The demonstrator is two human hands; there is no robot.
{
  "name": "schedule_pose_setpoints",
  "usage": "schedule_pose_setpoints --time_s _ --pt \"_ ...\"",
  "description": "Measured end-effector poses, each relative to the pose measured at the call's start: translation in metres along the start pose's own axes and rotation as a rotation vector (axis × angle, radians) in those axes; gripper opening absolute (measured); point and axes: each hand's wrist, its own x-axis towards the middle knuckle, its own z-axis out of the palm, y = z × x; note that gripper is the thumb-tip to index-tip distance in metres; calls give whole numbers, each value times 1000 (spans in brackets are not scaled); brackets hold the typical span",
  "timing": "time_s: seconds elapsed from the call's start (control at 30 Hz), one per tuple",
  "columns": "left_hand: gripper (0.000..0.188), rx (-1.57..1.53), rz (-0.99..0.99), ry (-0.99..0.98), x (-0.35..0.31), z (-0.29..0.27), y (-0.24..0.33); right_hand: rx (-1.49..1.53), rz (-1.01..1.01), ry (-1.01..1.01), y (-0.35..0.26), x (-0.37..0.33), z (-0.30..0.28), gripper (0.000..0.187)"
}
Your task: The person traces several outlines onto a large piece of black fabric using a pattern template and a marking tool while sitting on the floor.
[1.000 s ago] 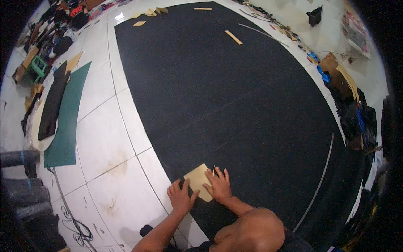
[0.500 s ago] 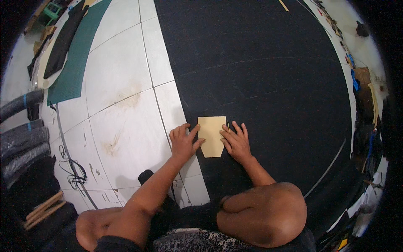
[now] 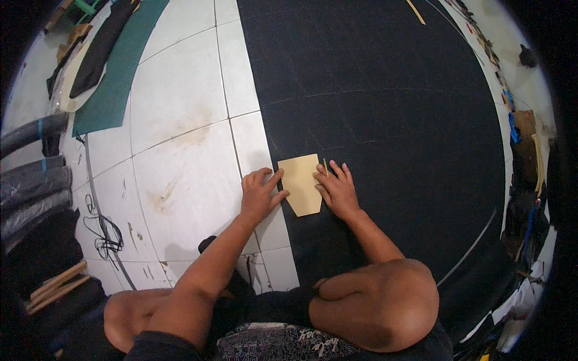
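A tan card piece (image 3: 301,188), straight along its top and tapering toward its lower end, lies slightly turned on the dark fabric (image 3: 373,72), close to the fabric's left edge. My left hand (image 3: 259,195) is open, its thumb and index fingertips against the card's left side. On the other side, my right hand (image 3: 338,191) touches the card's right edge with thumb and index finger. A thin pencil-like stick (image 3: 326,166) sticks up between the fingers of this hand; its lower part is hidden.
White floor tiles (image 3: 180,90) run along the fabric's left side. Farther left are a green mat (image 3: 108,102), wrapped rolls (image 3: 36,183), a tangled black cord (image 3: 108,234) and wooden sticks (image 3: 58,286). A yellowish strip (image 3: 416,12) lies on the far fabric.
Both hands have shifted the card slightly away from me and left, nearer the fabric's edge. The card has turned a little counterclockwise. The whole view has also shifted somewhat.
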Motion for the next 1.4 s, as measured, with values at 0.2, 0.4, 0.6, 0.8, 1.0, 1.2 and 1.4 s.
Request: schedule_pose_setpoints --time_s 0.2,0.4,0.6,0.8,1.0,1.2,1.4 --pt "61 29 -7 -21 -2 0 0 25 11 9 3 -1 0 34" --pt "61 -8 38 11 -3 2 -8 38 8 35 1 -1 -1 32" --pt "59 29 43 17 -2 2 -5 31 -4 76 2 -2 2 32" --pt "57 32 36 4 -1 1 -6 37 -1 81 1 -2 2 33" --pt "57 61 30 -9 -1 2 -6 46 -8 99 2 -2 3 34" --pt "57 51 28 -20 1 1 -8 36 1 100 3 -2 5 34" --pt "58 46 21 -8 0 3 -9 38 -6 107 3 -2 5 34"
